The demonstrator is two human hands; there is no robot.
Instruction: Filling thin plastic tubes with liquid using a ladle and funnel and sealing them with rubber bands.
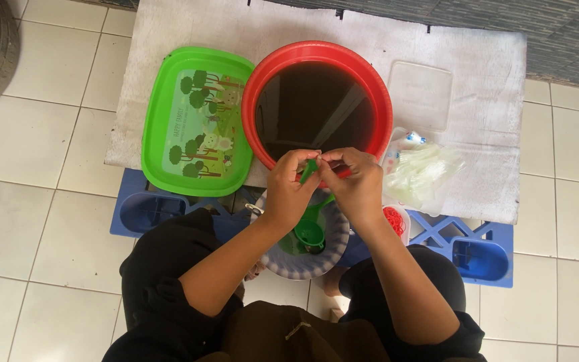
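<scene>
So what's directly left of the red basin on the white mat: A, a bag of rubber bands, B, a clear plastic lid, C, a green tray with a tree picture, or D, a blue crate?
C: the green tray, printed with trees, lies on the white mat right beside the red basin on its left side in the head view.

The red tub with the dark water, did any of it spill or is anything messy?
Nothing stands out. The red tub sits level on the white board, and no spill shows around it. The green tray lies flat beside it. Both the left hand and the right hand pinch a small green piece over the rim.
</scene>
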